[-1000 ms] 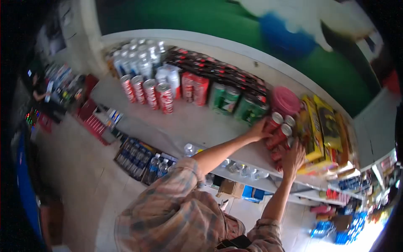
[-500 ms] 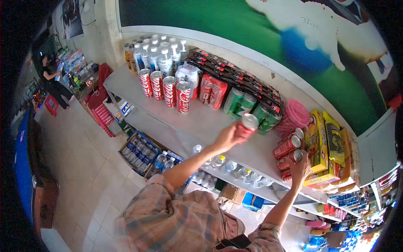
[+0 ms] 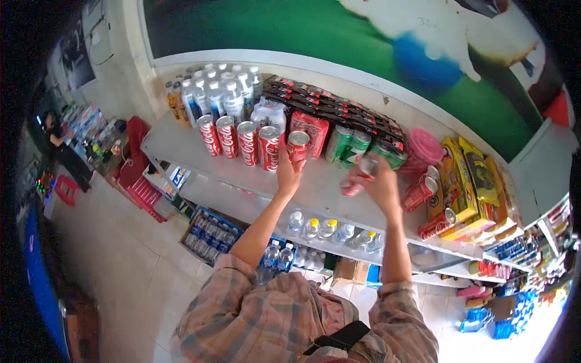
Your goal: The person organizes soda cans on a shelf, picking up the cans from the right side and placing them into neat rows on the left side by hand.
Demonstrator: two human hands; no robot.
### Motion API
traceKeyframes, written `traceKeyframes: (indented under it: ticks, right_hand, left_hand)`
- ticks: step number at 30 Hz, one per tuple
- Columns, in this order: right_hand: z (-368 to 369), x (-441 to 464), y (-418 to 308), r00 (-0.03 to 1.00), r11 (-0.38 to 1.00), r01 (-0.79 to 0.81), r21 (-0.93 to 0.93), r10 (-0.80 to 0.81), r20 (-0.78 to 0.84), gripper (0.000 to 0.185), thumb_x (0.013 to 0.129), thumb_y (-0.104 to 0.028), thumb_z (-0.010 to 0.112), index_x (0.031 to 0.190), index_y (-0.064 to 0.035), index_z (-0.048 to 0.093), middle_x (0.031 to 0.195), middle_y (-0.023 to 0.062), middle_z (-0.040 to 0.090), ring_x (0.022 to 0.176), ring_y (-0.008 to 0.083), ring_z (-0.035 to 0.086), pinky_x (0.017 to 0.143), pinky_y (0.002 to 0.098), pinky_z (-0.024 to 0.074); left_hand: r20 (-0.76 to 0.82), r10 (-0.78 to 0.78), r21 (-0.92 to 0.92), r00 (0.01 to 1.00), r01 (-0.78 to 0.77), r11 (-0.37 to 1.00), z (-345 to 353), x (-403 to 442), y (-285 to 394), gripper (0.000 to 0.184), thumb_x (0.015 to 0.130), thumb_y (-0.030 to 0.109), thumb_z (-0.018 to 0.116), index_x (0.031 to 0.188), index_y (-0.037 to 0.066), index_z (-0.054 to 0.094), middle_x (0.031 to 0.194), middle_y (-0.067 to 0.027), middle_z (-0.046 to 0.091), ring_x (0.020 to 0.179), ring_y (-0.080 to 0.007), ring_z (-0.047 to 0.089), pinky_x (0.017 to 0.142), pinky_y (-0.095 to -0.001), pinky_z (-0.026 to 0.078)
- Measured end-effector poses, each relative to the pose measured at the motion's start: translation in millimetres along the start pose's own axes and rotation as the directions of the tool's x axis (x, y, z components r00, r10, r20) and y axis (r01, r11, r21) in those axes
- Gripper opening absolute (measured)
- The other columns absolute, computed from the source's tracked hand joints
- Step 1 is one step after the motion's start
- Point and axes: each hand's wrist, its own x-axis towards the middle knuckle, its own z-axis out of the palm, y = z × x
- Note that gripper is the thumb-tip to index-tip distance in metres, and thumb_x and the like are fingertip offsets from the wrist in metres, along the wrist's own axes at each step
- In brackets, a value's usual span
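My left hand [image 3: 288,173] is closed around a red Coca-Cola can [image 3: 298,147], held upright at the right end of a row of Coca-Cola cans [image 3: 247,145] on the grey shelf [image 3: 236,175]. My right hand [image 3: 384,187] grips another Coca-Cola can [image 3: 352,184], tilted and smeared by motion, above the middle of the shelf. Farther right, more red cans [image 3: 420,193] lie on their sides near the yellow boxes [image 3: 458,187]. One more red can [image 3: 437,224] lies by the shelf's front edge.
Behind the row stand white-capped bottles [image 3: 233,100] and a shrink-wrapped red can pack [image 3: 309,130]. Green cans [image 3: 350,147], black packets [image 3: 339,106] and a pink basket [image 3: 425,146] line the back. Bottles [image 3: 328,227] fill the lower shelf. A person [image 3: 60,145] stands far left.
My left hand has carried its can leftward to the row's end. My right hand has left the cans lying at the right and moved left with one of them.
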Motion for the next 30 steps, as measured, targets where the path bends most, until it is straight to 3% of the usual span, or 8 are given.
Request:
traceKeyframes:
  ticks: [6, 13, 16, 21, 23, 24, 27, 30]
  right_hand:
    - [90, 42, -16, 0.996, 0.996, 0.087, -0.009, -0.087, -0.025, 0.069, 0.056, -0.027, 0.081, 0.112, -0.0006, 0.051, 0.097, 0.0219, 0.06, 0.093, 0.0343, 0.058, 0.08, 0.0395, 0.0459]
    - [146, 65, 4, 0.998, 0.993, 0.049, -0.104, -0.053, -0.032, 0.078, 0.057, -0.034, 0.08, 0.118, -0.0013, 0.044, 0.11, 0.0197, 0.054, 0.105, 0.0332, 0.051, 0.087, 0.0386, 0.044]
    - [139, 62, 1, 0.995, 0.996, -0.067, 0.053, 0.062, 0.078, 0.079, 0.058, -0.029, 0.078, 0.122, -0.0004, 0.04, 0.116, 0.0211, 0.051, 0.109, 0.0342, 0.048, 0.089, 0.0391, 0.0428]
    - [97, 26, 1, 0.98, 0.959, 0.138, 0.249, -0.096, -0.173, 0.067, 0.062, -0.016, 0.074, 0.118, 0.0031, 0.042, 0.112, 0.0229, 0.051, 0.103, 0.0371, 0.051, 0.087, 0.0378, 0.0421]
    - [53, -2, 8, 0.913, 0.971, 0.212, 0.11, -0.156, -0.378, 0.059, 0.066, -0.011, 0.07, 0.117, 0.0006, 0.045, 0.112, 0.0205, 0.052, 0.101, 0.0363, 0.052, 0.087, 0.0383, 0.042]
    - [24, -16, 5, 0.898, 0.988, 0.043, 0.146, 0.026, -0.439, 0.054, 0.066, -0.007, 0.069, 0.116, -0.0033, 0.048, 0.112, 0.0175, 0.053, 0.1, 0.0351, 0.052, 0.087, 0.0387, 0.042]
    - [-35, -65, 46, 0.497, 0.983, -0.133, -0.127, -0.045, -0.866, 0.041, 0.069, -0.004, 0.069, 0.106, -0.0031, 0.052, 0.107, 0.012, 0.054, 0.096, 0.0289, 0.053, 0.082, 0.0345, 0.0438]
    - [-55, -104, 99, 0.272, 0.937, -0.004, 0.35, 0.338, -0.901, 0.06, 0.07, -0.013, 0.073, 0.119, -0.0023, 0.042, 0.112, 0.0123, 0.049, 0.098, 0.0271, 0.052, 0.082, 0.0363, 0.0439]
  left_hand:
    - [-0.051, 0.006, 0.117, 0.999, 0.0, 0.993, 10, 9, -10, 0.064, 0.074, 0.007, 0.063, 0.128, -0.004, 0.031, 0.12, -0.0244, 0.045, 0.111, -0.0384, 0.043, 0.095, -0.0408, 0.033]
    - [-0.035, 0.006, 0.05, 0.999, -0.004, 0.999, 7, -3, -10, 0.063, 0.083, 0.02, 0.058, 0.13, -0.007, 0.026, 0.127, -0.0279, 0.038, 0.118, -0.0396, 0.037, 0.1, -0.0422, 0.028]
    - [-0.03, 0.089, 0.177, 0.996, -0.082, 0.981, 12, -40, 8, 0.063, 0.084, 0.018, 0.056, 0.132, -0.007, 0.023, 0.13, -0.027, 0.034, 0.123, -0.0395, 0.031, 0.103, -0.0428, 0.023]
    - [-0.095, 0.154, -0.033, 0.983, -0.158, 0.987, 25, -90, 57, 0.054, 0.084, 0.011, 0.055, 0.128, -0.005, 0.031, 0.131, -0.0234, 0.034, 0.125, -0.0375, 0.029, 0.103, -0.0436, 0.022]
    - [-0.023, 0.214, -0.03, 0.977, -0.215, 0.976, 34, -98, 68, 0.05, 0.084, 0.012, 0.056, 0.127, -0.004, 0.035, 0.13, -0.0218, 0.036, 0.123, -0.0353, 0.031, 0.103, -0.0415, 0.023]
    - [0.043, 0.27, -0.024, 0.962, -0.269, 0.963, 39, -100, 76, 0.047, 0.083, 0.012, 0.056, 0.125, -0.002, 0.039, 0.129, -0.0202, 0.038, 0.122, -0.0331, 0.034, 0.103, -0.0395, 0.023]
    - [0.168, 0.306, -0.101, 0.937, -0.292, 0.951, 67, -102, 104, 0.036, 0.081, 0.009, 0.058, 0.115, 0.0, 0.048, 0.122, -0.0171, 0.045, 0.114, -0.0323, 0.043, 0.097, -0.0392, 0.032]
    - [0.327, 0.354, -0.265, 0.876, -0.274, 0.924, 111, -109, 122, 0.041, 0.078, 0.01, 0.064, 0.114, 0.001, 0.048, 0.118, -0.0164, 0.047, 0.108, -0.0314, 0.048, 0.09, -0.0379, 0.04]
